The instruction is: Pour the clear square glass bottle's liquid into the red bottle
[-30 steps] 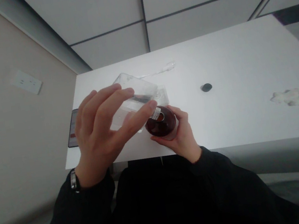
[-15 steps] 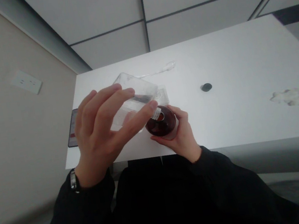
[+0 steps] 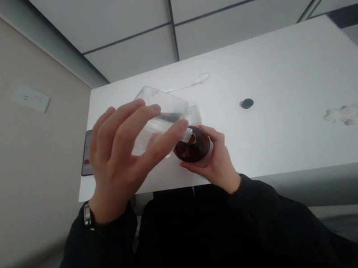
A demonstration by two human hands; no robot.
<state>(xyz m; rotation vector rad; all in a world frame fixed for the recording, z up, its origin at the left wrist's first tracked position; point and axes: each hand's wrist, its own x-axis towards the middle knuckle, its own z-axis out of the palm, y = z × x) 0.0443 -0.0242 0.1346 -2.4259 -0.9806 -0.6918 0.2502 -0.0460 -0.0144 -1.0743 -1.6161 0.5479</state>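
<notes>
My left hand (image 3: 123,148) is closed around a clear plastic bottle (image 3: 163,102), tipped on its side. Its threaded neck (image 3: 187,134) rests at the open mouth of a brown bottle (image 3: 192,149). Round the brown bottle's right side wraps my right hand (image 3: 219,159), which holds it upright at the table's near edge. Whether liquid runs between the two bottles I cannot make out. Behind the clear bottle lies a small clear plastic piece (image 3: 194,114), partly hidden.
A dark round cap (image 3: 247,104) lies right of the bottles on the white table (image 3: 289,134). Crumpled clear plastic (image 3: 346,115) is farther right. A thin strip of clear film (image 3: 195,81) lies toward the back. A phone (image 3: 85,161) sits at the left edge, partly behind my left hand.
Almost nothing differs. Both hands and both bottles keep their places, with the clear bottle's neck still at the brown bottle's mouth.
</notes>
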